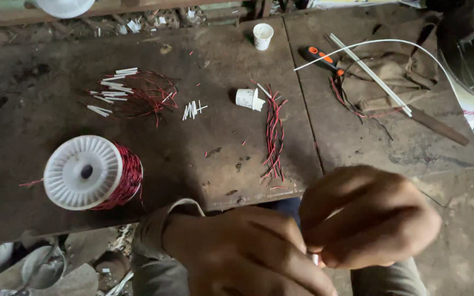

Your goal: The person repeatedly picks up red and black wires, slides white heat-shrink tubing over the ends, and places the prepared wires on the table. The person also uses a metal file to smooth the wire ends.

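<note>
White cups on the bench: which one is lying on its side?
The cup beside the red wire bundle, mid-bench, is tipped over with its mouth facing sideways. The other cup, near the far edge, stands upright with its opening up.

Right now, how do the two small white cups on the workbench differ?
The far cup stands upright with its open mouth facing up; the near cup lies tipped on its side. The far cup stands alone near the bench's back edge; the near cup lies mid-bench, at the top end of a bundle of red and black wire pieces. Both are small, white and similar in size.
</note>
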